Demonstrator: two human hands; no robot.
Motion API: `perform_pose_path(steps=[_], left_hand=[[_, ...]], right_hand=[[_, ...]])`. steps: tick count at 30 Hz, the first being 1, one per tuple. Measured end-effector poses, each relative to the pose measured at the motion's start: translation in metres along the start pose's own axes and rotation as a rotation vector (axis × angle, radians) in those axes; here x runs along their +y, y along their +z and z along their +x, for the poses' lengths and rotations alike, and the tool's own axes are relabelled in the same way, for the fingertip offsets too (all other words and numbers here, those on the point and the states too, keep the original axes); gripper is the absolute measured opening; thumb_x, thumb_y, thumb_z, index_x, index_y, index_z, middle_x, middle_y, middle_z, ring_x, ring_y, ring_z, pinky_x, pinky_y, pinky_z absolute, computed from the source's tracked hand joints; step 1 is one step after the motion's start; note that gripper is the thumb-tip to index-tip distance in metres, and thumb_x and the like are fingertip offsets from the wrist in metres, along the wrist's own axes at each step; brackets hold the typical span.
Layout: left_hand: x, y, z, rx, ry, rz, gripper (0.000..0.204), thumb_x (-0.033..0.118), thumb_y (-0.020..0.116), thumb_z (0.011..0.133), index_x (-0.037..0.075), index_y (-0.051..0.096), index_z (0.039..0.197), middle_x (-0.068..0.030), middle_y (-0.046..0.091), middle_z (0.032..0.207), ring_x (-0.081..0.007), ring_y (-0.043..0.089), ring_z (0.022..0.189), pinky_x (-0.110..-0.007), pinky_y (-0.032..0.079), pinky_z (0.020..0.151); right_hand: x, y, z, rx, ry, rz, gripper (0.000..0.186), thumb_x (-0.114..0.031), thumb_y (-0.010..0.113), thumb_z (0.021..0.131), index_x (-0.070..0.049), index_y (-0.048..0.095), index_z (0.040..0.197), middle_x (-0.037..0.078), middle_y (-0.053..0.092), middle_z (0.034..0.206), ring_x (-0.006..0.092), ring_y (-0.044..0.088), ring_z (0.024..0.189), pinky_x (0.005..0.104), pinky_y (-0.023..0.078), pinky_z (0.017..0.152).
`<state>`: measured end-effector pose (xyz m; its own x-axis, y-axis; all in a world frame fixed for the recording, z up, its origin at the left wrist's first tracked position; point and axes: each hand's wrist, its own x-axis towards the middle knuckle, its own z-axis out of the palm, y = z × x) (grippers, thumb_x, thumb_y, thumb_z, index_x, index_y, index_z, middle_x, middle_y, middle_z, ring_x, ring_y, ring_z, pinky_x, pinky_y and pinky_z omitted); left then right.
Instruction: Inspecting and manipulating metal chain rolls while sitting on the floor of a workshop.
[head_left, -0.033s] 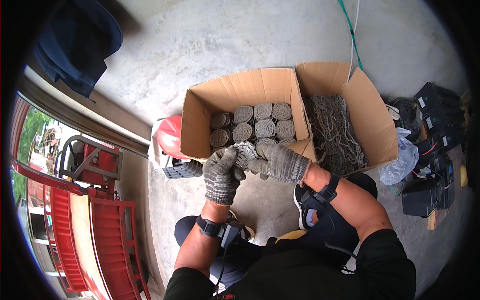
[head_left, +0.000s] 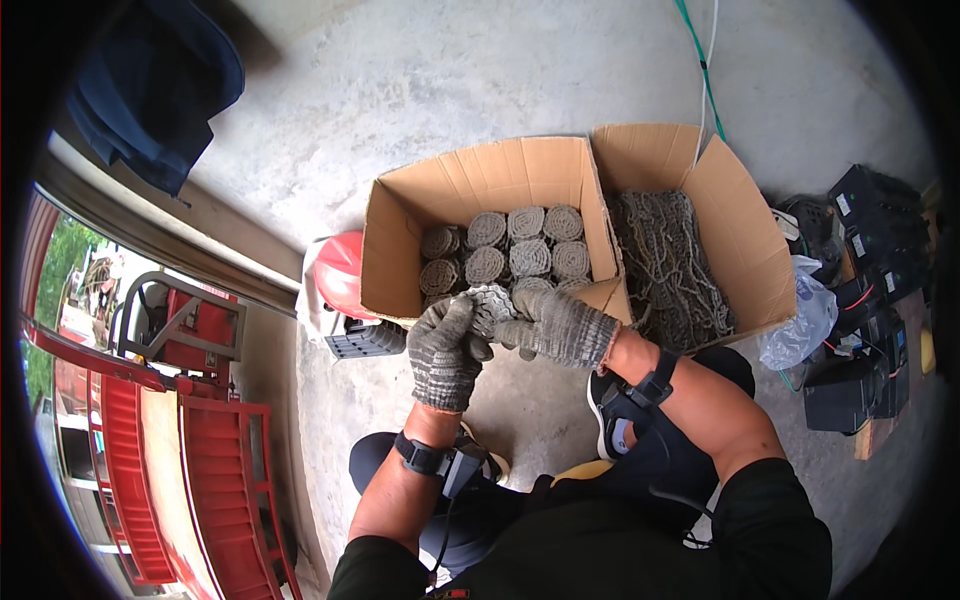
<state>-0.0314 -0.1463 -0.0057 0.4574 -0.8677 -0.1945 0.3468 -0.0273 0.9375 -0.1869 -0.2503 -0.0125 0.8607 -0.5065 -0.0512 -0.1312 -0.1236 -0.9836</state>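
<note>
Both hands wear grey knit gloves and grip a grey coiled roll (head_left: 489,308) at the near edge of the left cardboard box (head_left: 398,250). My left hand (head_left: 445,355) closes on the roll's left side, thumb toward the middle; my right hand (head_left: 560,327) holds its right side, fingers partly hidden. Inside that box, several similar grey rolls (head_left: 530,255) stand in rows, their coiled ends facing up. The right cardboard box (head_left: 744,240) holds a long, loose pile of grey knotted mesh or cord (head_left: 665,260).
Red rounded object (head_left: 338,270) and black crate (head_left: 365,342) beside the left box. Clear plastic bag (head_left: 795,320) and black battery-like units (head_left: 845,390) at right. Red metal vehicle or machine (head_left: 225,480) and doorway at left; dark cloth (head_left: 160,90) upper left. Concrete floor (head_left: 370,100) around the boxes.
</note>
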Motion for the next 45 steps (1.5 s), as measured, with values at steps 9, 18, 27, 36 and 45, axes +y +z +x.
perform_pose_path(steps=[9,18,27,36,45], left_hand=[[-0.01,-0.002,-0.002,-0.145,0.016,-0.116,0.031,0.029,0.058,0.098,0.0,0.063,0.087,-0.0069,0.062,0.064,-0.0134,0.054,0.047,-0.024,0.045,0.047],[0.02,-0.007,-0.006,-0.157,-0.081,0.289,0.026,0.02,0.071,0.089,-0.005,0.066,0.096,-0.0068,0.066,0.072,-0.0103,0.057,0.046,-0.022,0.045,0.042],[0.035,-0.004,-0.011,-0.284,-0.17,0.547,0.023,0.018,0.072,0.089,-0.005,0.071,0.092,-0.008,0.071,0.077,-0.0064,0.056,0.051,-0.02,0.042,0.043],[0.015,-0.004,-0.011,-0.412,-0.231,0.389,0.017,0.009,0.068,0.089,-0.008,0.07,0.092,-0.0154,0.074,0.084,-0.0182,0.071,0.074,-0.028,0.056,0.068],[0.008,0.003,-0.009,-0.194,-0.182,0.353,0.025,0.022,0.073,0.087,-0.003,0.07,0.089,-0.0035,0.063,0.062,-0.0073,0.048,0.04,-0.022,0.037,0.037]], right_hand=[[-0.013,-0.014,0.002,-0.131,0.187,0.069,0.035,-0.033,0.069,0.091,-0.001,0.062,0.105,0.005,0.064,0.071,0.0112,0.06,0.059,0.0276,0.05,0.053],[-0.015,-0.024,-0.003,-0.242,0.164,-0.1,0.035,-0.034,0.067,0.091,-0.003,0.064,0.106,0.005,0.062,0.06,0.0123,0.058,0.05,0.0293,0.048,0.047],[-0.014,-0.03,-0.005,-0.289,0.144,-0.198,0.029,-0.032,0.071,0.087,-0.004,0.068,0.096,0.004,0.064,0.063,0.0128,0.058,0.053,0.032,0.044,0.047],[-0.003,-0.058,0.003,-0.081,-0.189,-0.377,0.021,-0.024,0.065,0.093,-0.004,0.068,0.092,0.002,0.06,0.062,0.0095,0.054,0.054,0.0271,0.045,0.052],[0.012,-0.061,0.009,0.014,-0.26,-0.573,0.025,-0.026,0.07,0.088,-0.004,0.07,0.101,0.012,0.069,0.079,0.0226,0.067,0.076,0.0351,0.053,0.071]])
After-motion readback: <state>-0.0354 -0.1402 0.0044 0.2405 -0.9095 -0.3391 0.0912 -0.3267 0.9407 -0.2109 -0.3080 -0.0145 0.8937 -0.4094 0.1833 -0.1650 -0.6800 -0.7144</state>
